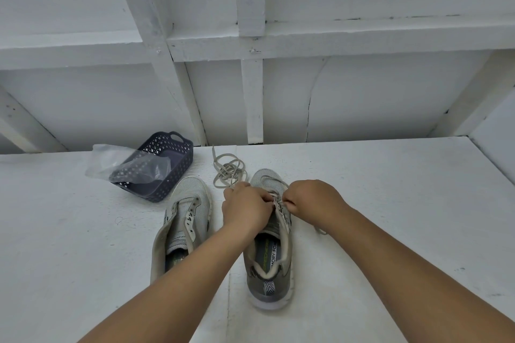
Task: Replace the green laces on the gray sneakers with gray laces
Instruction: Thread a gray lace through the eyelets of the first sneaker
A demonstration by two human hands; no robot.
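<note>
Two hands meet over the eyelets of one shoe: the left hand (245, 205) has its fingers curled down onto the lacing, and the right hand (309, 199) pinches what looks like a strand of pale gray flat shoelace (279, 203) between thumb and fingertips, both closed tight on the lace. They work on the right-side gray mesh sneaker (269, 264), which stands upright with its heel toward the person and its lower eyelets seemingly already threaded. A long loose tail of lace (228, 170) lies coiled on the surface just beyond the toe, and a short end trails out on the shoe's right side. Beside it, the left-side gray mesh sneaker (181, 228) sits unlaced, its eyelets bare and tongue open (no green laces show anywhere in view). By this, I judge the old laces are out, one shoe is partly relaced, and the other is yet to be started. Farther left, a dark perforated plastic basket (164, 175) holds a crumpled clear plastic bag (117, 161). All rest on a white painted tabletop (390, 203), set against a white framed wall (250, 36).
</note>
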